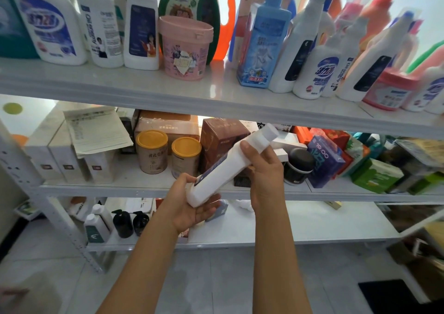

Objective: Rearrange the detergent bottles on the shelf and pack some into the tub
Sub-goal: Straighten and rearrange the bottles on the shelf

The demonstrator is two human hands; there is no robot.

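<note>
Both hands sit nearest my view, sharing one white bottle (pixel 228 167) that lies tilted in front of the middle shelf, cap up and to the right. Left hand (pixel 189 203) cups the bottle's base from below, fingers curled round it; right hand (pixel 263 169) wraps the upper body just under the neck, thumb over the front. So each grip is closed on that same bottle, which touches no shelf.

I judge this to be the carrying step: a bottle is off the shelf and on its way either to a new spot or to a tub. Next I need to pick a destination. The open gap on the top shelf (pixel 216 92), between the pink tub (pixel 185 49) and the blue bottle (pixel 264 44), looks the easiest place to stand it upright.

Counting left to right along the top shelf: left of the gap I make out one teal jug at the edge, three white bottles in the front row, one pink tub, and a green jug with an orange one behind it. Right of the gap stand one blue bottle, then a crowded, blurred cluster of white bottles I cannot count surely, plus one red-lidded tub (pixel 389 90).
</note>
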